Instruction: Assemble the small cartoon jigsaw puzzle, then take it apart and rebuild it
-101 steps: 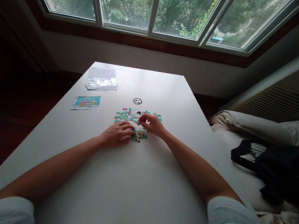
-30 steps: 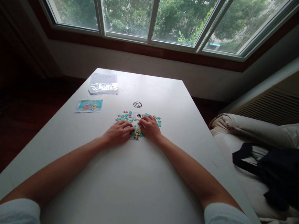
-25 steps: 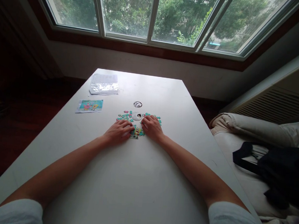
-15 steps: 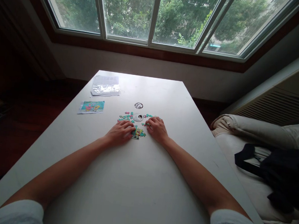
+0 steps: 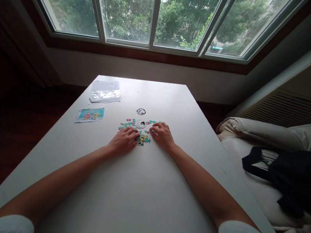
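My left hand [image 5: 124,139] lies on the left side of a partly joined jigsaw puzzle [image 5: 143,139], fingers stretched out and the fingertips on its edge. My left palm and fingers hide some of it. Just right of the puzzle, my right hand [image 5: 163,134] rests with loosely bent, parted fingers; I see nothing between them. A small loose puzzle piece [image 5: 147,131] lies by its fingertips. Several loose puzzle pieces [image 5: 126,123] in green and pink are spread beyond my left hand, and more puzzle pieces [image 5: 151,122] lie beyond my right. A round silvery disc [image 5: 138,124] sits among them.
Another dark-rimmed disc [image 5: 141,111] lies farther back on the white table [image 5: 128,186]. A colourful cartoon picture sheet [image 5: 91,114] and papers with a clear plastic sleeve [image 5: 105,91] are at the back left. To the right stands a pale seat [image 5: 238,155] with a dark bag [image 5: 296,174].
The view has shifted slightly, moving the far table and window leftward in the picture. My right hand has drawn a little away from the loose piece. The left stays on the puzzle.
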Demonstrator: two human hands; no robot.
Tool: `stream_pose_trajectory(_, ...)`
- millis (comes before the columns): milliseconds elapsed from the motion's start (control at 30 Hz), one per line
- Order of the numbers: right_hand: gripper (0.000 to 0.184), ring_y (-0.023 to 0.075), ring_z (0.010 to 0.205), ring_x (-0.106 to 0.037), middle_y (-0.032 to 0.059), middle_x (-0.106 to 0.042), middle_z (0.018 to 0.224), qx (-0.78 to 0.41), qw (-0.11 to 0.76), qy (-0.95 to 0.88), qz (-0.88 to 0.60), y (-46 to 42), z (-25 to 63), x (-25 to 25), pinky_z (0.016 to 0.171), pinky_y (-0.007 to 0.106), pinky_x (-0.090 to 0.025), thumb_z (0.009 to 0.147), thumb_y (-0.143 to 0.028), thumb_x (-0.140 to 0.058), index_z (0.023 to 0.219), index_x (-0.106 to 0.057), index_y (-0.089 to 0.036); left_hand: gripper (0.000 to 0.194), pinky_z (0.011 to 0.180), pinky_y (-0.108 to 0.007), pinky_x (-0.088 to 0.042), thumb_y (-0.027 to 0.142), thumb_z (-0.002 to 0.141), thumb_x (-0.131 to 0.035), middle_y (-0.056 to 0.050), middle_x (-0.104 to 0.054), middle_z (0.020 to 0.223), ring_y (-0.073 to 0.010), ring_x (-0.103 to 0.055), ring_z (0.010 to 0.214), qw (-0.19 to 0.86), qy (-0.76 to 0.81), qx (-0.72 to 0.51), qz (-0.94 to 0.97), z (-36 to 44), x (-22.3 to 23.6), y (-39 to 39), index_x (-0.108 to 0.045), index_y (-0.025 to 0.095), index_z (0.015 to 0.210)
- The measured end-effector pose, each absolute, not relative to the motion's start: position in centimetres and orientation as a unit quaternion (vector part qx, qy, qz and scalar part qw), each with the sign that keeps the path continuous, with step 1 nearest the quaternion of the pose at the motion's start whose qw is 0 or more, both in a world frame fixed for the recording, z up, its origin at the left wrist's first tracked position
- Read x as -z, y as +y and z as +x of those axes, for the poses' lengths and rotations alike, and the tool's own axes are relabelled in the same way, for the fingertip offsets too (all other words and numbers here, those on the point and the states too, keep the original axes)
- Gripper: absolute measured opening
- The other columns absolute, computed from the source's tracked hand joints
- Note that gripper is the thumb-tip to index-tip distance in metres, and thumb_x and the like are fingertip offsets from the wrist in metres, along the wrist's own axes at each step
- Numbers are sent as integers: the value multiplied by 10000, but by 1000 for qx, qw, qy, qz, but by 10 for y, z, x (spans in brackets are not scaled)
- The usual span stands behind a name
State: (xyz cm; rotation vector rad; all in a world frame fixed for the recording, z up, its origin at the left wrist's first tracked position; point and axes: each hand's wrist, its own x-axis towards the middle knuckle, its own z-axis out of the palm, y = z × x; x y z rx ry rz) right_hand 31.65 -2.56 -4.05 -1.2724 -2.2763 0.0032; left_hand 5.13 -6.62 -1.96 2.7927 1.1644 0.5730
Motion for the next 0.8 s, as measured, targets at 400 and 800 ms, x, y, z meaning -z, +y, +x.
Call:
stream_pose_trajectory(400, 147, 255, 1124, -518, 67, -685, 1132, -14, 263, -837, -479, -27, 316, 35, 975, 414, -383, 969, -326, -608, 1010, -735, -264, 335, 1060, -484, -441, 296, 947, -556, -74, -627, 1288, -277, -551, 1194, 40, 378, -183, 907, 56, 18, -55, -622, 276, 1275)
stream_pose_trajectory(800, 130, 252, 1106, -506, 57, -680, 1124, -20, 245, -843, -478, -22, 312, 37, 946, 391, -375, 969, -298, -615, 983, -743, -277, 327, 1039, -470, -452, 281, 967, -528, -60, -650, 1279, -267, -565, 1198, 44, 454, -235, 858, 48, 28, -54, -638, 273, 1275)
